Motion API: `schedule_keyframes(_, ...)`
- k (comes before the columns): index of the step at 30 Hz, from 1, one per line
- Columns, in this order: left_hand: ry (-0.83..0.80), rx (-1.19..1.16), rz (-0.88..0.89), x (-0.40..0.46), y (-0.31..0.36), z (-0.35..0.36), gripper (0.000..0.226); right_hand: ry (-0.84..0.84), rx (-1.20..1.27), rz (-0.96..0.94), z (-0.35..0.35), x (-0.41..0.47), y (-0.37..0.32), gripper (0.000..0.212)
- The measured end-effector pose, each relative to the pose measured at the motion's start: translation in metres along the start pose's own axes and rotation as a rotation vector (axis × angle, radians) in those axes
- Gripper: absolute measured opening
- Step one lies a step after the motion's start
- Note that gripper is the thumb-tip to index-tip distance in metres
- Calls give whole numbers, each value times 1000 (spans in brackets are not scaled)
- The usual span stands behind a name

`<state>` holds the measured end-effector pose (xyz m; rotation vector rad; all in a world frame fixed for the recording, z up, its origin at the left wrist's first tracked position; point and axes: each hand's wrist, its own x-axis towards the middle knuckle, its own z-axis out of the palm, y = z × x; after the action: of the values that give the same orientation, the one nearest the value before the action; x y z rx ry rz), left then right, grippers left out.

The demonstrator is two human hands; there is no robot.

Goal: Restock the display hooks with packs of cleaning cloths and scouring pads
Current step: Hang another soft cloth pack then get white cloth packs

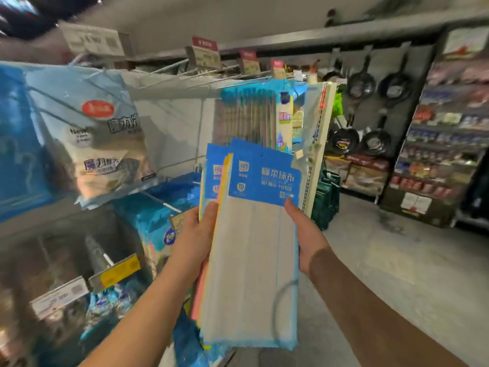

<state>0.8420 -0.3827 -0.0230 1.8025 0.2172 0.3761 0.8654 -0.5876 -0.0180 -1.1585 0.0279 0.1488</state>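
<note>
A stack of cleaning cloth packs [251, 260] with blue card headers is held upright in front of me. My left hand [195, 234] grips the stack's left edge, thumb on the front. My right hand [307, 231] grips the front pack's right edge, thumb on its blue header. Behind the stack, a row of similar packs [246, 117] hangs on display hooks [185, 72]. A scouring-pad pack [284, 123] hangs at the row's right end. The image is blurred.
Large blue and white bags [87, 133] hang at left. Shelf price tags [119, 268] jut out at lower left. Frying pans [375, 107] hang on the far wall, and stocked shelves [444, 144] stand at right. Grey aisle floor [397, 260] lies to my right.
</note>
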Motion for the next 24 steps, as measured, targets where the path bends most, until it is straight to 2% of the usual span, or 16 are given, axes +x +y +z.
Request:
schedule_keyframes(2, 27, -20, 20, 34, 11, 11, 43, 10, 44, -21, 0, 30, -16, 39)
schedule_keyframes(4, 48, 2, 34, 60, 19, 20, 36, -7, 46, -53, -2, 55, -29, 42)
schedule_keyframes(7, 106, 57, 68, 98, 27, 33, 29, -43, 30, -102, -13, 98, -53, 29)
schedule_keyframes(12, 219, 64, 100, 170, 31, 47, 34, -141, -41, -193, -49, 187, -98, 50)
schedule_keyframes(19, 402, 88, 108, 250, 41, 85, 35, -219, -91, -220, -90, 324, -159, 34)
schedule_keyframes(24, 487, 28, 105, 290, 47, 112, 35, -290, -101, -229, -105, 413, -187, 34)
